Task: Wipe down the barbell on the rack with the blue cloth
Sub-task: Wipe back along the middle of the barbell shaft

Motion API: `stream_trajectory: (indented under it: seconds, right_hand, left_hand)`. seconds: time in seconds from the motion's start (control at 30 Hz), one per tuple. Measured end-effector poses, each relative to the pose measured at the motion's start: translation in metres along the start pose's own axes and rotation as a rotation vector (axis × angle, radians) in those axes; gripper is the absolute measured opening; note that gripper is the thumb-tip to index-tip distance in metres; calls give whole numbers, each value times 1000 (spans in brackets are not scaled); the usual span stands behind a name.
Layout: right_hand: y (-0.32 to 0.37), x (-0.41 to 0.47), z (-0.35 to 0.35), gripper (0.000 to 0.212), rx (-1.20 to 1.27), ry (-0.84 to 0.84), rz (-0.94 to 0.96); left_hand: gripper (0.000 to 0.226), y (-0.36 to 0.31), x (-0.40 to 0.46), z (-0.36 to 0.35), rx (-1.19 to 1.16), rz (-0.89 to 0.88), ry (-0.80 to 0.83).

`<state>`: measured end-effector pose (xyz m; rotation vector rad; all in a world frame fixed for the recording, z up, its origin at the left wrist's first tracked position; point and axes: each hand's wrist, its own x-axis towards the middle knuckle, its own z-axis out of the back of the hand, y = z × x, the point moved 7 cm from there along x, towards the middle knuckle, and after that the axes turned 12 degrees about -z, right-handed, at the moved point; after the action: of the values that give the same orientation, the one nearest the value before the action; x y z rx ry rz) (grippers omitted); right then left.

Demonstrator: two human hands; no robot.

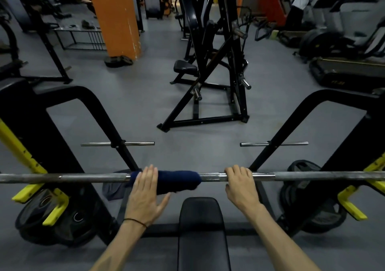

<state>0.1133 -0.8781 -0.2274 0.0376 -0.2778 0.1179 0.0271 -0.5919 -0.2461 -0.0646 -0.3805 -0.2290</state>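
Observation:
A steel barbell (pixel 312 176) lies across the rack from edge to edge of the view. A dark blue cloth (pixel 179 180) is draped over its middle-left part. My left hand (pixel 145 193) rests flat on the cloth's left end, fingers straight and thumb spread, pressing it on the bar. My right hand (pixel 239 184) is curled over the bare bar just right of the cloth, gripping it.
A black bench pad (pixel 203 229) sits below the bar between my arms. Black rack uprights with yellow hooks (pixel 55 210) and stored weight plates (pixel 308 166) flank both sides. Another black machine (pixel 216 72) stands ahead on the grey floor; a person stands far right.

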Motion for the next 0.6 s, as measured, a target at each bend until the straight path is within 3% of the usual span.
stream_trajectory:
  seconds: [0.1,0.2,0.27,0.43,0.53,0.6]
  right_hand:
    - [8,0,0,29,-12,55,-70]
    - [9,-4,-1,35,9,92,-49]
    - [3,-5,1,43,46,100,-6]
    - [-6,-3,1,52,19,76,20]
    - [3,-5,-2,45,-48,42,-8]
    - [9,-5,-3,39,-96,32,-79]
  left_hand:
    - [95,-42,24,-8,-77,98,22]
    - [96,-122,51,-19,-167,-62,22]
    - [94,-136,55,-17,-185,-119,15]
    - [81,-45,21,-4,-148,-80,-51]
    - [84,17,-8,3,-57,-5,-37]
    - [90,19,-6,3,-50,119,-26]
